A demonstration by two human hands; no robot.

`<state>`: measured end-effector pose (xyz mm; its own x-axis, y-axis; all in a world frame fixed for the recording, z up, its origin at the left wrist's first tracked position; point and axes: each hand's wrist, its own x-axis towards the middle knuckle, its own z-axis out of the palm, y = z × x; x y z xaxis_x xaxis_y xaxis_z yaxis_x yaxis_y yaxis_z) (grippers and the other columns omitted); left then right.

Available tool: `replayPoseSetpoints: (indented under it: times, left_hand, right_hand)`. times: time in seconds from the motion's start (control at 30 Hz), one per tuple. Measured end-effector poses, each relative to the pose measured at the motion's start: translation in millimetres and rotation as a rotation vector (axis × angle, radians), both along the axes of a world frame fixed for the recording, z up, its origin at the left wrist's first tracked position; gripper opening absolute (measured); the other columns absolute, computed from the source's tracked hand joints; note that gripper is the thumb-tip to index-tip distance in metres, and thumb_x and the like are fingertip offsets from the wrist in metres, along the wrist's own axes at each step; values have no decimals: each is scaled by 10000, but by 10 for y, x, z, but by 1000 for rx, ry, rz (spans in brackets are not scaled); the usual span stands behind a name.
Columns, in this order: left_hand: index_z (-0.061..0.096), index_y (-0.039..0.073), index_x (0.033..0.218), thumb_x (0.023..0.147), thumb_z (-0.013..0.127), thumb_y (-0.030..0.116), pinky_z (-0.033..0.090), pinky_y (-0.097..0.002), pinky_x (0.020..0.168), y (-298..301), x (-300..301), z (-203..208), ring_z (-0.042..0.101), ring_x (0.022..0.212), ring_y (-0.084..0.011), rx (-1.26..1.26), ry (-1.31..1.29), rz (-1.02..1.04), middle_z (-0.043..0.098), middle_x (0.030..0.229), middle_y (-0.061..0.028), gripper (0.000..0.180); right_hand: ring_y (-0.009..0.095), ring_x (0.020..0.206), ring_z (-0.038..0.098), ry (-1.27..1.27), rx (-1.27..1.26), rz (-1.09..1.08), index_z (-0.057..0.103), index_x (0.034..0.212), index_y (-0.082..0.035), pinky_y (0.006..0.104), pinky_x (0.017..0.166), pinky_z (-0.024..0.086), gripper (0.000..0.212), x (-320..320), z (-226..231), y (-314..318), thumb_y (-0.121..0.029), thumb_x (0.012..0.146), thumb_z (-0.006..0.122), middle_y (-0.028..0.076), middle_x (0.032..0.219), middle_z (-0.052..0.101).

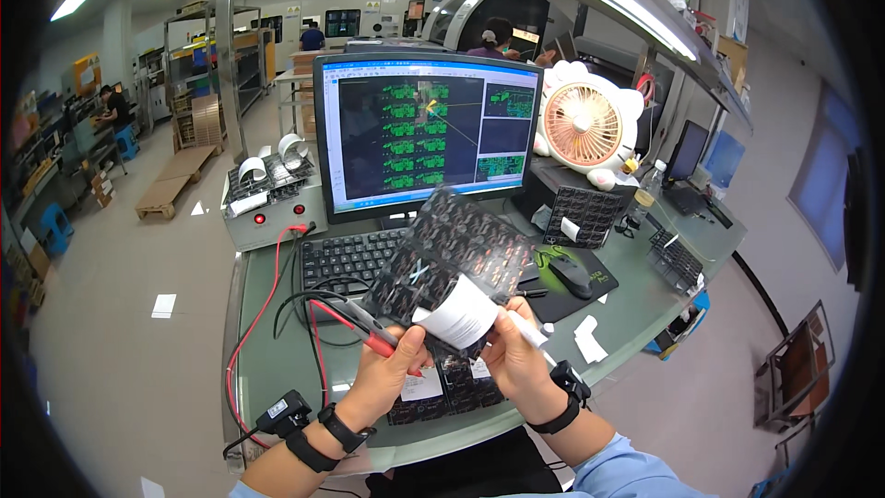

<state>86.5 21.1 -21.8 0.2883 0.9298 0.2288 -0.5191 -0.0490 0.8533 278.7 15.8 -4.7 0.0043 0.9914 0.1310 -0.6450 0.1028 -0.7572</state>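
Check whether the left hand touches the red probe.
Touching. The head view shows the red probe running into the grip of the left hand beside the thumb.

We lose some fingers of the left hand (376,380) and right hand (518,364) behind the dark board panel (461,242), and the print on its white paper strip (458,315) is too small for us to read. The panel hides from us part of the keyboard (348,256) and the lower rim of the monitor (410,134), while the hands partly cover the boards below (419,410). The lower edge of our view cuts off the blue right sleeve (627,472).
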Motion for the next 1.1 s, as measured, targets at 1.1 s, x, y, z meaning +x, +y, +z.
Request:
replayPoseSetpoints:
  times: [1.1]
  left_hand:
    - [602, -1, 890, 968, 629, 329, 435, -250, 495, 55, -65, 78, 548, 518, -112, -411, 504, -265, 586, 663, -42, 340]
  right_hand:
    - [115, 688, 625, -1133, 537, -87, 591, 873, -5, 259, 591, 469, 213, 106, 304, 596, -152, 872, 745, 56, 744, 628]
